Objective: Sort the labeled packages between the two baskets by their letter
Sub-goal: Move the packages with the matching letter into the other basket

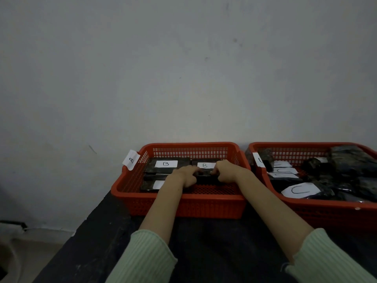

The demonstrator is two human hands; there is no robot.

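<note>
While both hands grip one dark package (206,175) low in the B basket (179,203), the sort looks well along, though I cannot tell whether more pieces wait out of view. The left hand (184,176) and right hand (224,171) curl round its two ends, close together, seemingly setting it down. Three other packages lie in that basket: one at far left with a B label (166,164), one at far right whose B label (205,165) shows just beyond the fingers, one at near left with its label half hidden. Right of it on the bench (204,252), the C basket (318,209) holds a looser heap, several C labels (299,190) facing up
</note>
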